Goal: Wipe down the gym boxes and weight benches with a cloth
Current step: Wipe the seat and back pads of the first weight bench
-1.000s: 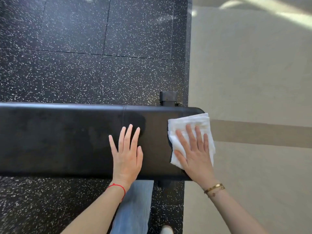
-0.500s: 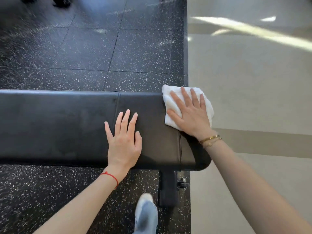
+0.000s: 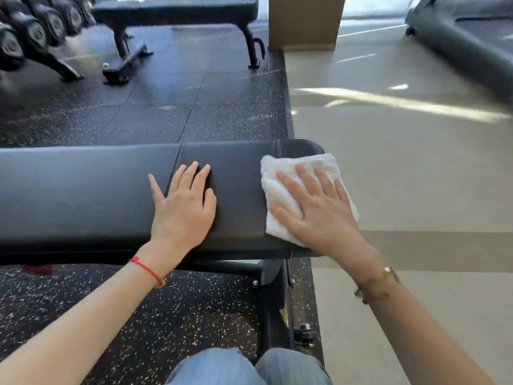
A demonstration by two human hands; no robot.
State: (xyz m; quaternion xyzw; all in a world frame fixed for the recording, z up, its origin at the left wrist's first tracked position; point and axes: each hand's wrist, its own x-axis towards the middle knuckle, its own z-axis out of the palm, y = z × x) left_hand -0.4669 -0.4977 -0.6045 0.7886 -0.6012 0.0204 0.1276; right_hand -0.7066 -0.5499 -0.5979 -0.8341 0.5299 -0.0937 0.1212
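The weight bench runs across the room with its black padded top facing up; its right end sits at the border between the speckled rubber flooring and the beige floor. The white cloth lies folded on the bench's right end, with its right edge overhanging the pad. The right hand lies flat on the cloth, fingers spread, palm pressing down; a gold bracelet circles that wrist. The left hand rests flat on bare padding just left of the cloth, near the pad's front edge, fingers extended and slightly apart, not touching the cloth. A red string is tied at the left wrist. A second bench stands well behind, beside a dumbbell rack
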